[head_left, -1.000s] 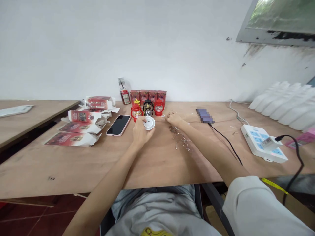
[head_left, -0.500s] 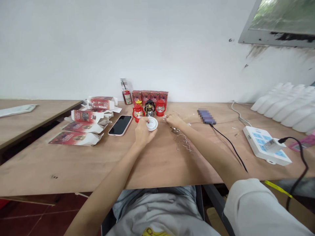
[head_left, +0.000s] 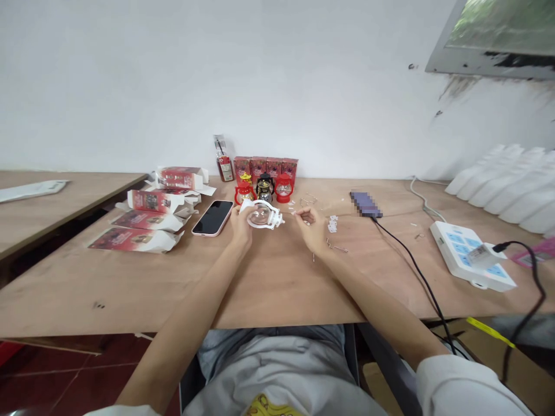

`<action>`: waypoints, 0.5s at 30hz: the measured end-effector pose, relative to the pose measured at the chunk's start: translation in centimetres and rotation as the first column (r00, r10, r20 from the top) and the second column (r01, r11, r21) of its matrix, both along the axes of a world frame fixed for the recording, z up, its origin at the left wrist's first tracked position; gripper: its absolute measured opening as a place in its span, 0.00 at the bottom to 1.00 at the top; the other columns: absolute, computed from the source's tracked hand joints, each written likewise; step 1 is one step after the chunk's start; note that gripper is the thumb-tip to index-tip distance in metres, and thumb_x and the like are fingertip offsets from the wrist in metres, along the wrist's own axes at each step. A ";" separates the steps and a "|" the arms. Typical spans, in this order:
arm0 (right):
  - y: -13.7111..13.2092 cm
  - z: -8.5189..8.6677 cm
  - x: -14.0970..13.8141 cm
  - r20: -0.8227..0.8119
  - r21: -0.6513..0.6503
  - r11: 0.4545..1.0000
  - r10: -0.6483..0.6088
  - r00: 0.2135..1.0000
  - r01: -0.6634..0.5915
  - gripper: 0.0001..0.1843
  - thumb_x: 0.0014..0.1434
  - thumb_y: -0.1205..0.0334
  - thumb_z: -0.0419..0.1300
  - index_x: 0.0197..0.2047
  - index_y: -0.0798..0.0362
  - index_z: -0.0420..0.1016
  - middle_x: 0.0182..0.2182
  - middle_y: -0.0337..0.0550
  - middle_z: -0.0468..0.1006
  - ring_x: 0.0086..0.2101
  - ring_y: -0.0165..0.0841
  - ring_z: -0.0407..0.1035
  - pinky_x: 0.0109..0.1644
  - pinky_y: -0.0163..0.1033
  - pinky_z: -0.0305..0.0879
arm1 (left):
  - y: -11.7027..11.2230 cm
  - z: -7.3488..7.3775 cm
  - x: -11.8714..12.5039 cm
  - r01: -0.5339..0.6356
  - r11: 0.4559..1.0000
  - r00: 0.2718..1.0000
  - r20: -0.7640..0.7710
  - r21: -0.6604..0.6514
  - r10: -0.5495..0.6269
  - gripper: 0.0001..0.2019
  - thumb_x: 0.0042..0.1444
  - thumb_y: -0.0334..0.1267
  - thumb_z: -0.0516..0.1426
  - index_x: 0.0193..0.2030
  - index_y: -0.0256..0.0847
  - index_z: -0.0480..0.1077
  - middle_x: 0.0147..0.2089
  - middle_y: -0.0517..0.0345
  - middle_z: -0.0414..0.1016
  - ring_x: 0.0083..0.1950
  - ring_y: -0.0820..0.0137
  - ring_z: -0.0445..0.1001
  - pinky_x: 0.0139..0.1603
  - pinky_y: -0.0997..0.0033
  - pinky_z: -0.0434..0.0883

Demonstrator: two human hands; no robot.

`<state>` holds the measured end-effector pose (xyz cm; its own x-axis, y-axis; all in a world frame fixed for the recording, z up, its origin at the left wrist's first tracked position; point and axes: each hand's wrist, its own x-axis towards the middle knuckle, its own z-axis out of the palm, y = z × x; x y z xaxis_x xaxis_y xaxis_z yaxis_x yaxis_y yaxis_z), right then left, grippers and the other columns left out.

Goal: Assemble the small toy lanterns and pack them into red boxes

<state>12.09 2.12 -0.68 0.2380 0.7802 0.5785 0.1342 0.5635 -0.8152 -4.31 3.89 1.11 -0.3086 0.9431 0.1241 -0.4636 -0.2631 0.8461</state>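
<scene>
My left hand grips a small white toy lantern with a clear globe, tilted on its side just above the wooden table. My right hand is closed in a pinch on a tiny pale part I cannot make out, held just right of the lantern. Thin metal wire pieces and small white parts lie on the table beside my right wrist. Behind the lantern stand three finished toy lanterns, two red and one black.
A phone lies face up left of my hands. Flattened and open red boxes sit further left, upright red boxes by the wall. A blurred purple device with a black cable, a white power strip and white bottles are at right.
My left hand turned the lantern from base-up to lying on its side and raised it slightly. My right hand drew back from the far table toward me with a small part pinched.
</scene>
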 end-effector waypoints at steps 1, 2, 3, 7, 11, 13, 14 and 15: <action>0.2 -0.3 0.2 -0.001 -0.009 1.000 -0.009 1.000 0.009 0.05 0.51 0.60 0.61 0.29 0.51 0.69 0.29 0.40 0.78 0.31 0.31 0.73 0.40 0.40 0.71 | 0.1 0.2 -0.1 0.060 0.998 0.996 0.066 -0.030 -0.058 0.13 0.33 0.36 0.60 0.29 0.38 0.65 0.32 0.57 0.72 0.35 0.66 0.74 0.38 0.65 0.72; 0.4 -0.5 0.3 -0.006 -0.019 1.000 -0.017 1.000 0.017 0.05 0.50 0.60 0.61 0.28 0.52 0.69 0.29 0.40 0.77 0.31 0.31 0.73 0.40 0.40 0.71 | 0.1 0.3 -0.2 0.101 0.994 0.990 0.108 -0.051 -0.095 0.12 0.34 0.36 0.60 0.28 0.37 0.66 0.31 0.56 0.73 0.35 0.65 0.74 0.37 0.64 0.72; 0.5 -0.6 0.5 -0.013 -0.030 0.999 -0.025 1.000 0.025 0.06 0.50 0.60 0.61 0.28 0.52 0.69 0.28 0.40 0.77 0.31 0.31 0.73 0.40 0.40 0.71 | 0.1 0.4 -0.3 0.126 0.990 0.984 0.132 -0.065 -0.116 0.10 0.34 0.36 0.59 0.27 0.37 0.67 0.31 0.55 0.74 0.35 0.64 0.75 0.36 0.64 0.73; 0.4 -0.3 0.4 -0.057 -0.074 0.997 -0.038 0.998 0.034 0.08 0.50 0.59 0.63 0.29 0.51 0.68 0.27 0.39 0.76 0.31 0.31 0.73 0.39 0.40 0.71 | -0.1 0.3 -0.5 0.181 0.981 0.971 0.173 -0.073 -0.166 0.09 0.36 0.36 0.58 0.28 0.38 0.68 0.31 0.55 0.75 0.36 0.62 0.76 0.35 0.63 0.74; 0.1 -0.4 0.1 -0.072 -0.091 0.996 -0.014 0.997 0.007 0.09 0.49 0.59 0.63 0.28 0.51 0.66 0.26 0.38 0.76 0.29 0.31 0.73 0.38 0.39 0.72 | 0.0 0.0 -0.7 0.201 0.979 0.970 0.145 -0.020 -0.196 0.09 0.38 0.39 0.58 0.27 0.40 0.64 0.32 0.55 0.75 0.37 0.57 0.77 0.36 0.54 0.75; 0.0 -0.5 0.1 -0.062 -0.094 0.996 0.002 0.998 -0.007 0.09 0.49 0.59 0.63 0.28 0.51 0.66 0.27 0.38 0.76 0.30 0.31 0.73 0.38 0.40 0.72 | 0.1 -0.2 -0.7 0.204 0.979 0.971 0.132 -0.011 -0.200 0.09 0.38 0.40 0.58 0.27 0.41 0.63 0.32 0.55 0.75 0.38 0.56 0.77 0.38 0.51 0.74; 0.0 -0.6 0.1 -0.053 -0.094 0.995 0.005 0.999 -0.010 0.09 0.49 0.59 0.63 0.29 0.51 0.66 0.27 0.38 0.76 0.30 0.31 0.73 0.39 0.40 0.72 | 0.1 -0.2 -0.7 0.202 0.979 0.973 0.119 -0.008 -0.199 0.09 0.38 0.40 0.58 0.27 0.41 0.62 0.32 0.55 0.74 0.37 0.56 0.77 0.38 0.50 0.74; -0.1 -0.6 0.1 -0.042 -0.093 0.996 0.003 0.999 -0.007 0.09 0.50 0.58 0.63 0.29 0.51 0.66 0.27 0.38 0.76 0.30 0.31 0.73 0.39 0.40 0.72 | 0.1 -0.2 -0.7 0.202 0.979 0.975 0.099 -0.004 -0.200 0.10 0.38 0.40 0.58 0.27 0.41 0.62 0.32 0.55 0.74 0.37 0.56 0.76 0.38 0.50 0.74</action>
<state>12.22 2.06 -1.28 0.2566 0.8314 0.4928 0.0959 0.4855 -0.8690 -4.97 3.99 0.89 -0.1226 0.9885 0.0889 -0.5859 -0.1444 0.7974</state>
